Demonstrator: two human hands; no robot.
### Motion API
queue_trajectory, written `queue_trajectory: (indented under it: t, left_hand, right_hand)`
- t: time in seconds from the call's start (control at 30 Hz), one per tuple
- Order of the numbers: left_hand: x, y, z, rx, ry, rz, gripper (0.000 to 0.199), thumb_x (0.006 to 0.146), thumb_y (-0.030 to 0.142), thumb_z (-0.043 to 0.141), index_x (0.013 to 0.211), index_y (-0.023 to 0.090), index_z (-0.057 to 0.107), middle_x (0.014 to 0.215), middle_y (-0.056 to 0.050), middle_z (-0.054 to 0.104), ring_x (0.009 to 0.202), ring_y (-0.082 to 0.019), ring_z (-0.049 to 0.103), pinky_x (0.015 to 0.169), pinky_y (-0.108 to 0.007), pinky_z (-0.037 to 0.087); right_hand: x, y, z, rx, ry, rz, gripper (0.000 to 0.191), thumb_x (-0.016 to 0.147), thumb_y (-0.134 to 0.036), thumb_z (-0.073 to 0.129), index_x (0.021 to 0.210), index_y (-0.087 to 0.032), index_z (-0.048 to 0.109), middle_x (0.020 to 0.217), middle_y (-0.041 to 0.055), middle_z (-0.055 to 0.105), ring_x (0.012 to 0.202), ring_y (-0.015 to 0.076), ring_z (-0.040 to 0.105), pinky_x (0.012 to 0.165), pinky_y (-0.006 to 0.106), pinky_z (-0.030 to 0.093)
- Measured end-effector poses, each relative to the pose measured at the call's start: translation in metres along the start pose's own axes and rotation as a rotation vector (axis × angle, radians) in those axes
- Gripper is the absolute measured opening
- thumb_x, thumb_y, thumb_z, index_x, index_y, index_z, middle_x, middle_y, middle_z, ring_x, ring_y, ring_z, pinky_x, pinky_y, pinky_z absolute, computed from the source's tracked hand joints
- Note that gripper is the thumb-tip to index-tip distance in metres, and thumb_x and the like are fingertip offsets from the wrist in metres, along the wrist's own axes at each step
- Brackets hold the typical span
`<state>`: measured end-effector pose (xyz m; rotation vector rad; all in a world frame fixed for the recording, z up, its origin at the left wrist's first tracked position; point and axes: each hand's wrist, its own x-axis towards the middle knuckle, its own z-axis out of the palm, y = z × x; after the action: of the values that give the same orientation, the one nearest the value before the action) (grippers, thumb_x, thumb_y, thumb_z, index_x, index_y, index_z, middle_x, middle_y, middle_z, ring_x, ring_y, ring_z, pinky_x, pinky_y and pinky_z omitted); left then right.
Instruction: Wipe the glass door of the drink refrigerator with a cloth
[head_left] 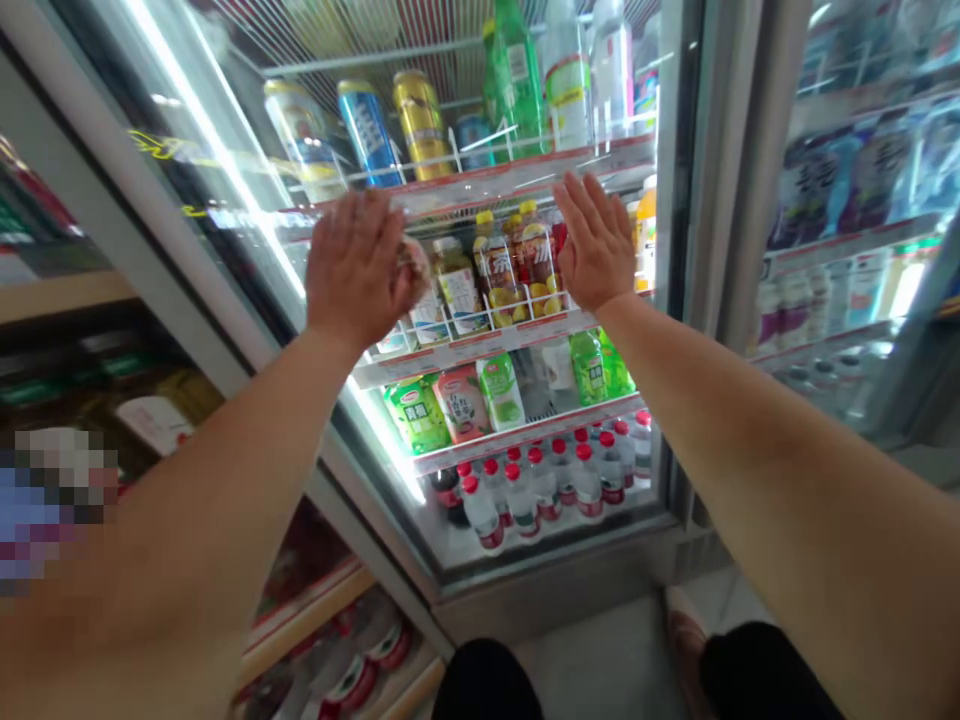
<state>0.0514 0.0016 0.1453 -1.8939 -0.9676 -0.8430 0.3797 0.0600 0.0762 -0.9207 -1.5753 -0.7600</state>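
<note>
My left hand [356,265] is raised in front of the lit drinks fridge, its fingers curled with the back of the hand towards me. A pale pinkish, crumpled-looking thing [415,262] shows beside its thumb; blur hides what it is. My right hand [598,245] is up at about the same height, flat with fingers stretched out and nothing visible in it. Between the hands stand yellow-capped tea bottles [495,265] on the middle shelf. Whether either hand touches glass, I cannot tell.
Cans [367,130] and a green bottle [517,85] stand on the upper shelf. Lower down are green and red cartons [461,400] and several red-capped bottles [547,480]. A wooden shelf [67,295] flanks the left, another fridge [847,240] the right.
</note>
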Motion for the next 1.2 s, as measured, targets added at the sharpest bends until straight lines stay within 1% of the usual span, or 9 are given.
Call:
queue_trajectory:
  t: [0.1,0.17,0.33,0.47,0.6,0.8,0.9,1.03,1.2]
  left_hand:
    - [-0.025,-0.029,-0.018,0.002,0.073,-0.104,0.077,0.094,0.056,0.042,0.159,0.017,0.033,0.172,0.010,0.014,0.160,-0.034,0.008,0.130,-0.064,0.004]
    - [-0.036,-0.038,-0.024,0.000,0.124,-0.152,0.079,0.092,0.056,0.044,0.161,0.018,0.032,0.172,0.012,0.013,0.159,-0.036,0.007,0.130,-0.064,0.003]
    - [-0.036,-0.025,-0.015,0.036,0.235,-0.246,0.077,0.093,0.051,0.041,0.160,0.014,0.035,0.171,0.005,0.021,0.159,-0.037,0.012,0.130,-0.065,0.007]
    - [-0.030,0.003,0.006,0.027,0.256,-0.271,0.079,0.095,0.052,0.036,0.163,0.012,0.030,0.172,0.000,0.017,0.160,-0.034,0.005,0.129,-0.066,0.006]
    - [-0.030,0.044,0.038,0.057,0.196,-0.083,0.071,0.098,0.047,0.034,0.162,0.014,0.033,0.170,-0.003,0.024,0.159,-0.024,-0.007,0.130,-0.060,0.012]
    - [-0.025,0.131,0.085,0.004,0.097,0.108,0.063,0.101,0.030,0.042,0.163,0.018,0.032,0.167,-0.008,0.033,0.160,-0.028,0.006,0.131,-0.061,0.016]
    - [-0.018,0.156,0.095,-0.047,0.008,0.202,0.061,0.102,0.027,0.042,0.162,0.017,0.034,0.167,-0.009,0.033,0.159,-0.031,0.013,0.131,-0.061,0.018]
    - [-0.022,0.149,0.092,-0.062,-0.057,0.350,0.061,0.102,0.025,0.045,0.162,0.022,0.036,0.166,-0.006,0.034,0.158,-0.031,0.016,0.131,-0.060,0.020]
    - [-0.048,0.098,0.072,0.007,-0.095,0.424,0.060,0.101,0.026,0.048,0.161,0.027,0.038,0.164,-0.003,0.039,0.158,-0.026,0.019,0.133,-0.053,0.018]
  right_hand:
    - [0.000,0.000,0.001,0.012,0.009,-0.005,0.068,0.095,-0.022,0.035,0.163,-0.026,0.033,0.169,-0.0004,0.032,0.160,0.0248,0.019,0.132,0.058,0.017]
    - [0.000,0.000,0.001,0.019,0.011,-0.005,0.068,0.095,-0.023,0.036,0.163,-0.026,0.033,0.169,-0.0001,0.033,0.160,0.0255,0.019,0.131,0.058,0.017]
    - [-0.001,0.000,0.002,0.021,0.023,-0.007,0.066,0.096,-0.025,0.036,0.163,-0.026,0.033,0.169,0.0005,0.034,0.159,0.0256,0.020,0.131,0.059,0.019]
    - [-0.001,0.000,0.002,-0.002,0.029,0.003,0.065,0.098,-0.024,0.033,0.163,-0.030,0.032,0.169,-0.0024,0.033,0.159,0.0233,0.021,0.131,0.058,0.019]
    - [-0.001,-0.002,0.001,-0.018,0.013,0.009,0.066,0.098,-0.024,0.034,0.163,-0.031,0.032,0.169,-0.0032,0.033,0.159,0.0236,0.021,0.131,0.059,0.019]
    - [0.000,-0.002,0.001,-0.038,0.020,0.014,0.066,0.097,-0.023,0.033,0.163,-0.028,0.033,0.169,-0.0024,0.032,0.159,0.0226,0.021,0.131,0.056,0.019]
    - [0.001,-0.002,0.001,-0.036,0.008,0.016,0.065,0.098,-0.024,0.032,0.163,-0.028,0.033,0.169,-0.0007,0.033,0.160,0.0243,0.020,0.130,0.058,0.019]
    - [0.001,0.000,0.001,-0.039,0.008,0.010,0.064,0.099,-0.026,0.031,0.163,-0.028,0.033,0.169,-0.0007,0.033,0.160,0.0242,0.020,0.130,0.058,0.020]
    - [0.000,0.001,0.002,-0.037,0.021,0.003,0.063,0.100,-0.027,0.031,0.163,-0.029,0.034,0.168,-0.0023,0.034,0.159,0.0227,0.021,0.130,0.057,0.020]
